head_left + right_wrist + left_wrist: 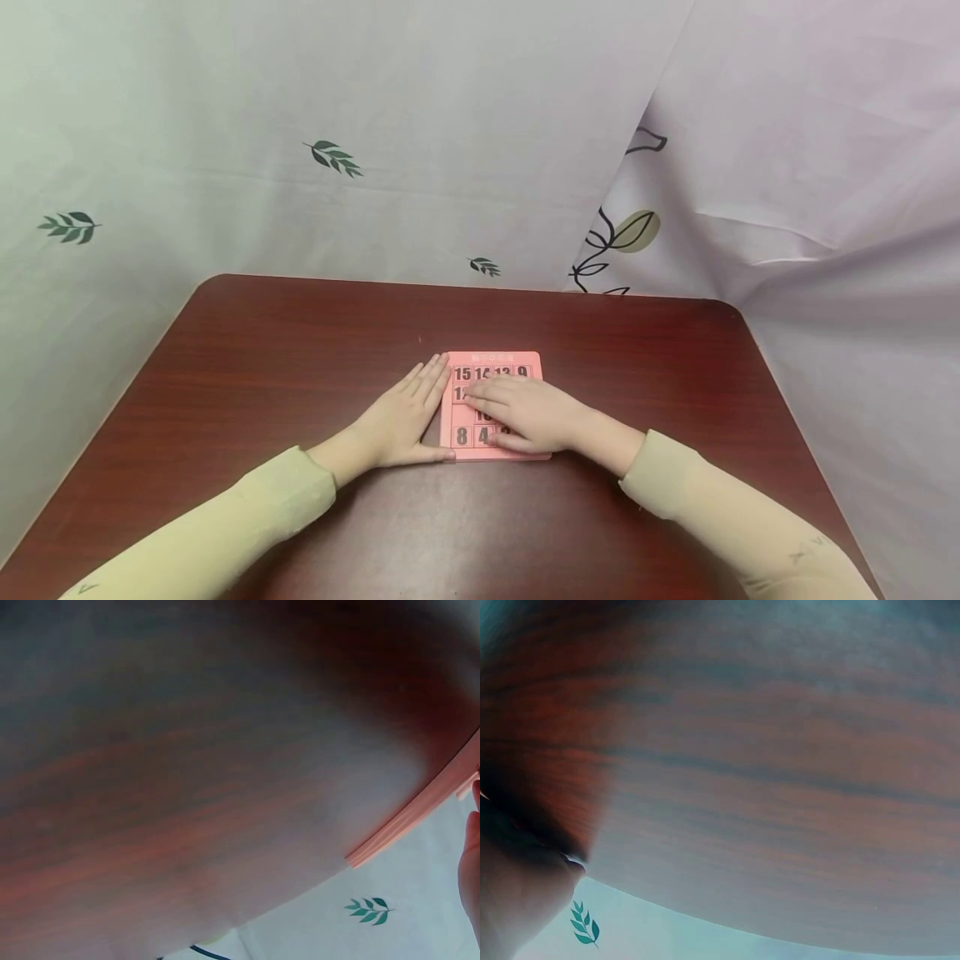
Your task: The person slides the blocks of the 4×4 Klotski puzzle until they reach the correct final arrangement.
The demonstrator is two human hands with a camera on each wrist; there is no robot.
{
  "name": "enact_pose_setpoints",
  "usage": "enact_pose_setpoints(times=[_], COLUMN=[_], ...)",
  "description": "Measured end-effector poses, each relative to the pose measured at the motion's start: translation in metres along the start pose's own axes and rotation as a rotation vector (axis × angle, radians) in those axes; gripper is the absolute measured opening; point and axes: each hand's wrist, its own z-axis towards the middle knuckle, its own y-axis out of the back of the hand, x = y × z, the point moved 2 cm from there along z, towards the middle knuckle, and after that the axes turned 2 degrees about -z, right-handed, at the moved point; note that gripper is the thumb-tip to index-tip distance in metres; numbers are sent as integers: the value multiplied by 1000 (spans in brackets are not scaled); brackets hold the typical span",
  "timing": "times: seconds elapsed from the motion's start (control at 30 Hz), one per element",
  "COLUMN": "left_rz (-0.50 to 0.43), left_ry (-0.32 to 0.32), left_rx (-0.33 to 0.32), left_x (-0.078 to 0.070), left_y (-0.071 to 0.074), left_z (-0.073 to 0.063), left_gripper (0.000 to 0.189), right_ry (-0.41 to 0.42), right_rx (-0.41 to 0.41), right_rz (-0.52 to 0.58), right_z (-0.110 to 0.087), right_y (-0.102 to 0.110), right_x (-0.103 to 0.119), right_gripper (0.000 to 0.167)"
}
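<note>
A pink number slide puzzle (491,358) lies flat on the table, its tiles printed with dark numbers such as 15 at the top left and 8 at the bottom left. Along its left edge rests my left hand (401,421), fingers straight toward the upper corner and thumb at the lower corner. My right hand (540,412) reaches over from the right, its extended fingers touching the tiles and hiding several of them. A tile-free gap shows at the left of the third row. In the right wrist view, the puzzle's pink side (420,814) is visible beside the fingers.
The dark red-brown wooden table (300,350) has rounded far corners. Pale curtains (420,125) with leaf prints hang behind it and down both sides. Light-coloured sleeves (277,492) cover both forearms.
</note>
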Motion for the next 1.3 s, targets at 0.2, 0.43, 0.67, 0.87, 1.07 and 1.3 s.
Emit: enact_pose_setpoints(times=[0.2, 0.43, 0.67, 0.87, 1.07, 1.3], left_rz=[-2, -6, -2, -5, -7, -8], left_ry=[-1, -3, -9, -6, -2, 2], left_rx=[-2, -9, -17, -19, -12, -13], left_x=[1, 2, 2, 2, 1, 1], left_y=[-1, -2, -3, -4, -3, -2], left_z=[0, 0, 0, 0, 1, 0], left_gripper=[122, 123, 123, 122, 122, 121], right_ry=[46, 128, 119, 38, -38, -71], right_rx=[-32, -100, -88, -44, 11, 53], right_rz=[-7, -48, -59, -11, -4, 12], right_z=[-3, -12, -13, -5, 6, 12], right_y=[1, -1, 0, 2, 1, 2], right_x=[8, 20, 17, 3, -12, -17], right_gripper=[60, 63, 62, 63, 64, 66])
